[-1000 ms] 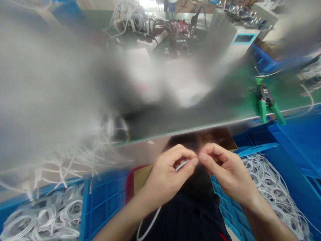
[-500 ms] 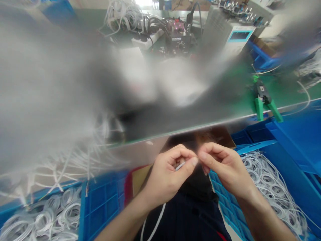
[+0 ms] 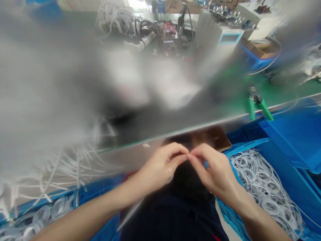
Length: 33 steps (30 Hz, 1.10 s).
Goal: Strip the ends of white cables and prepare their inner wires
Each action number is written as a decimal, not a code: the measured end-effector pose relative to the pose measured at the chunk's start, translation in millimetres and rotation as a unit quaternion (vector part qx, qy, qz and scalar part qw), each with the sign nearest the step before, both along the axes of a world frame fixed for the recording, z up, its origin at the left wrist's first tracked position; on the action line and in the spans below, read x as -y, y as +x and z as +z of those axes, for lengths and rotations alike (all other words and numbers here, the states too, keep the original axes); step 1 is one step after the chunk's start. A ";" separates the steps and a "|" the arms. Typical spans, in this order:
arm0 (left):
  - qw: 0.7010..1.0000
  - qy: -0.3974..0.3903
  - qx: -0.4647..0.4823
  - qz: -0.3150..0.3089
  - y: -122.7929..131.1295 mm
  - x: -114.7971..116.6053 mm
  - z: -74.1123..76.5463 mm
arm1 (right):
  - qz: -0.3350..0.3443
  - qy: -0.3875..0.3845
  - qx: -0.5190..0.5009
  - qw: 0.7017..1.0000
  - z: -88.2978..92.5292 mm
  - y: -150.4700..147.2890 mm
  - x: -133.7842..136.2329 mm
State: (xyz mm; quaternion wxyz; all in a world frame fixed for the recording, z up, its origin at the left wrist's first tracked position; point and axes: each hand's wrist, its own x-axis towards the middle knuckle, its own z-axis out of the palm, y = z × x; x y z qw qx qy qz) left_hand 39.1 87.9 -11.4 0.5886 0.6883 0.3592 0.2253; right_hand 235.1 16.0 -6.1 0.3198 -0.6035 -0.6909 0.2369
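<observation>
My left hand (image 3: 163, 165) is closed, with thumb and forefinger pinched together, over my lap in front of the table edge. A white cable (image 3: 131, 213) trails out below it, blurred by motion; its upper part is hidden by the hand. My right hand (image 3: 215, 169) meets it fingertip to fingertip, thumb and forefinger pinched as well. Whatever lies between the right fingertips is too small to make out. Beyond the right hand, a green-handled crimping tool (image 3: 258, 104) rests at the edge of the green table (image 3: 281, 90).
Blue crates with coiled white cables (image 3: 265, 187) stand right and lower left. White cable ends (image 3: 65, 167) hang over the table edge at left. A soldering station (image 3: 170, 45) and a grey box with a display (image 3: 220, 36) stand behind. Large blurred patches hide the table's middle and left.
Both hands have shifted slightly left in view, and their fingertips now touch. The left wrist has turned, so the cable in the palm is hidden. The trailing cable has swung left.
</observation>
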 end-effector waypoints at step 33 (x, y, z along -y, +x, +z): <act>0.978 0.056 0.063 0.189 24.9 7.1 22.0 | -0.058 -0.094 -0.297 0.949 31.7 2.8 -42.0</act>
